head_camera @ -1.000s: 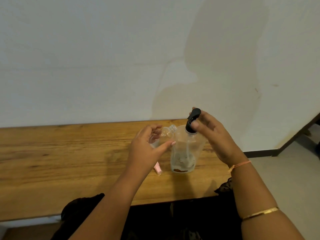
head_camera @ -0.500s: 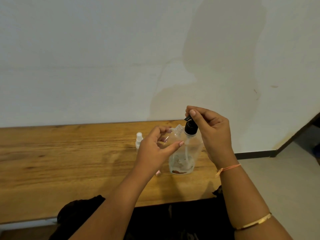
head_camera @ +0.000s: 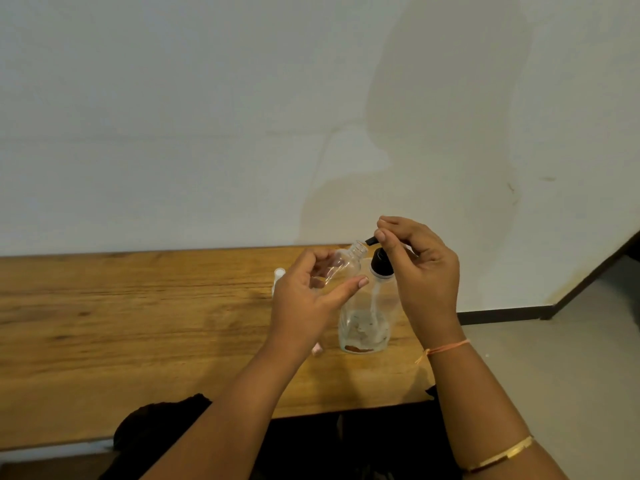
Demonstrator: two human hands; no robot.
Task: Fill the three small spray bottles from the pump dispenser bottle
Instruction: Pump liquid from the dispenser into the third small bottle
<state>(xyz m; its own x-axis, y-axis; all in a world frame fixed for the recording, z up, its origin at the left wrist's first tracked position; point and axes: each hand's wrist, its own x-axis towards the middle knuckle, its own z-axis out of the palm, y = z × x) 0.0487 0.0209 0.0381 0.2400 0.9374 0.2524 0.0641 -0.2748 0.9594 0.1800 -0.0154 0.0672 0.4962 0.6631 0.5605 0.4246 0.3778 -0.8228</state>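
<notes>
A clear pump dispenser bottle with a black pump head stands on the wooden table, a little liquid at its bottom. My right hand curls over the pump head, fingertips on the black nozzle. My left hand holds a small clear uncapped spray bottle, tilted with its open neck just under the nozzle tip. Another small spray bottle with a white cap stands behind my left hand, mostly hidden. A pink piece lies on the table below my left wrist.
The table runs left along a white wall. Its right end stops near the pump bottle, with grey floor beyond. Dark clothing shows under the near table edge.
My right hand has shifted on the pump head, the nozzle now poking out to the left. My left hand has raised the small bottle's neck closer to the nozzle.
</notes>
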